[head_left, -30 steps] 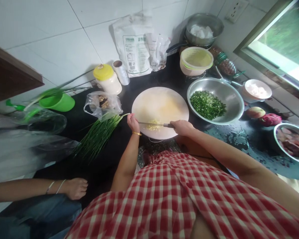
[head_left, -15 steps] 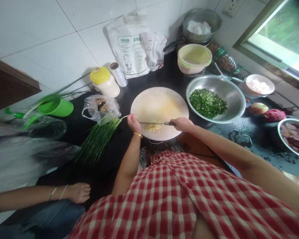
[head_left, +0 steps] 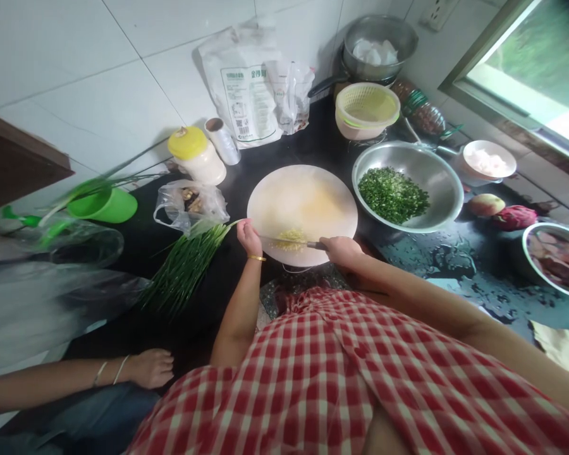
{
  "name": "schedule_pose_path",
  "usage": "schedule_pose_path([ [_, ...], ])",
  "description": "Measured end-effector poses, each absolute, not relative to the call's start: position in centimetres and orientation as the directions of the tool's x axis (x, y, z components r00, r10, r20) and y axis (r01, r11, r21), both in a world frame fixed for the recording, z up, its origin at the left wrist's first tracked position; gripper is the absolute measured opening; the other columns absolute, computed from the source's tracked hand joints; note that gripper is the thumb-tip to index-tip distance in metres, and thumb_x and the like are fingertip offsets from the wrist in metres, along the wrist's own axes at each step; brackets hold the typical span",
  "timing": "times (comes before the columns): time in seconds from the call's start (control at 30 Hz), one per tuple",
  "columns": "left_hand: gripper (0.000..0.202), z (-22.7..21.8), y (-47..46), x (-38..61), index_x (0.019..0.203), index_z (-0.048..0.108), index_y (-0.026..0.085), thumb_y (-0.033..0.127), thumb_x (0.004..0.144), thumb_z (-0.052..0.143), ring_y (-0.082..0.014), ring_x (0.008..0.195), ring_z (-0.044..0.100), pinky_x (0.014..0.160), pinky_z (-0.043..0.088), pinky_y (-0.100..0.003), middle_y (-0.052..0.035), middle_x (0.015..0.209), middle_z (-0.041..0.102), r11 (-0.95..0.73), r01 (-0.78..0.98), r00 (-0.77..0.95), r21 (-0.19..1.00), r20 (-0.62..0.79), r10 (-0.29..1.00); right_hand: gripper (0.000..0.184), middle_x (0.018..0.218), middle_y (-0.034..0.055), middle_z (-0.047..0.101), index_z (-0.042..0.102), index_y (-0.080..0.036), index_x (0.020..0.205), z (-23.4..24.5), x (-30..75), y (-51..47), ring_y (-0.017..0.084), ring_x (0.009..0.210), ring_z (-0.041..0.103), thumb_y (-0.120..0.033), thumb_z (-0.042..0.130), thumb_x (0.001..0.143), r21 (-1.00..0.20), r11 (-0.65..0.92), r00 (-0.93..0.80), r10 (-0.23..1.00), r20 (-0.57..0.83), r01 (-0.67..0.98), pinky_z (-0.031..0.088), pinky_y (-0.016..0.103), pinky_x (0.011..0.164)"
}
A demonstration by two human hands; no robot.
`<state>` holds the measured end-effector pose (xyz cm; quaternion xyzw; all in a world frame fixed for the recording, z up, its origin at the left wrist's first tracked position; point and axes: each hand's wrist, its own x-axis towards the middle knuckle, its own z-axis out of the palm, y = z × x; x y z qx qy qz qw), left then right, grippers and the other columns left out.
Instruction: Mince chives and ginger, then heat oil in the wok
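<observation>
Our right hand (head_left: pixel 344 251) grips the knife (head_left: pixel 317 245); our left hand (head_left: pixel 250 239) is at its left end, whether pinching we cannot tell. It crosses yellow bits (head_left: pixel 291 234) on the near part of the cutting board (head_left: pixel 289 193).

White tiled walls (head_left: pixel 76 57) stand behind a dark counter (head_left: pixel 308 148), with 1 bright window (head_left: pixel 540 69) at right.

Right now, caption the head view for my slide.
Right hand gripping a knife over minced yellow bits on a round board, left hand at the knife's far end, chopped greens nearby.
</observation>
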<state>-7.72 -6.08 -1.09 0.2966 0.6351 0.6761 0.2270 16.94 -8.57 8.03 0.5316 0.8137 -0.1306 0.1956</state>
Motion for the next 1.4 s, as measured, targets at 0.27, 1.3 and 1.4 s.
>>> schedule_pose_path([
  [0.27, 0.018, -1.3, -6.5, -9.1, 0.08, 0.052, 0.017, 0.021, 0.08, 0.034, -0.0095, 0.041, 0.038, 0.052, 0.033, -0.022, 0.0074, 0.042, 0.038, -0.081, 0.033, -0.68, 0.996, 0.082, 0.728, 0.03, 0.095, 0.0088, 0.066, 0.052, -0.023, 0.11, 8.6, 15.8, -10.7, 0.022, 0.084, 0.062, -0.022, 0.041, 0.083, -0.038, 0.423, -0.389, 0.789, -0.474, 0.905, 0.04, 0.028, 0.065],
  [1.3, 0.015, -1.0, -6.5, -6.5, 0.077, 0.05, 0.017, 0.019, 0.079, 0.035, -0.0099, 0.044, 0.039, 0.055, 0.034, -0.023, 0.007, 0.046, 0.038, -0.017, -0.019, -0.775, 1.0, -0.004, 0.632, 0.028, 0.094, 0.0079, 0.066, 0.057, -0.026, 0.107, 9.1, 18.1, -6.1, 0.02, 0.082, 0.061, -0.022, 0.042, 0.083, 0.039, 0.497, -0.431, 0.788, -0.44, 0.867, 0.037, 0.028, 0.064],
  [1.4, 0.017, -0.7, -6.7, -6.1, 0.078, 0.051, 0.017, 0.02, 0.08, 0.035, -0.01, 0.046, 0.04, 0.058, 0.035, -0.023, 0.0066, 0.047, 0.038, -0.031, 0.056, -0.768, 0.998, 0.062, 0.638, 0.027, 0.092, 0.0069, 0.066, 0.056, -0.026, 0.106, 8.6, 18.3, -5.7, 0.019, 0.079, 0.06, -0.023, 0.041, 0.084, 0.045, 0.47, -0.398, 0.792, -0.463, 0.881, 0.036, 0.027, 0.063],
])
